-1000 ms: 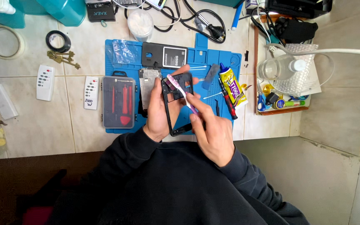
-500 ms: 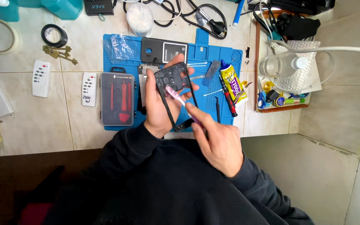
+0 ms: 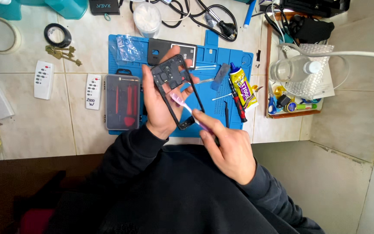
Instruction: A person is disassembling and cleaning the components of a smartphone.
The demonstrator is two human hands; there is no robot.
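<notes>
- Head view looks straight down on a person in a dark sweater at a tiled table [image 3: 83, 130], both forearms reaching forward over a blue work mat [image 3: 234, 65].
- The left hand [image 3: 159, 106] is raised palm-up above the mat, its fingers [image 3: 169, 54] curled over the top edge of a black phone frame [image 3: 176, 89] and the thumb pressing along its left side; the frame stands tilted, camera end away from the person, held clear of the mat.
- The right hand [image 3: 228, 145] comes in from the lower right, fingers pinched narrow around the handle of a pink toothbrush [image 3: 187, 108], whose head lies against the inside of the frame near its middle.
- Just left of the left hand lies a clear case of red tools [image 3: 123, 102]; to the right on the mat are a yellow glue tube [image 3: 244, 89] and a red-handled screwdriver [image 3: 238, 99].
- Two white remote controls [image 3: 44, 79] and a bunch of keys [image 3: 63, 54] rest on the tiles well to the left; a wooden tray [image 3: 268, 86] with a clear bottle stands to the right.
- Compared with half a second ago, the frame sits at much the same tilt in the same grip, while the brush head has shifted slightly along the inside of the frame.
</notes>
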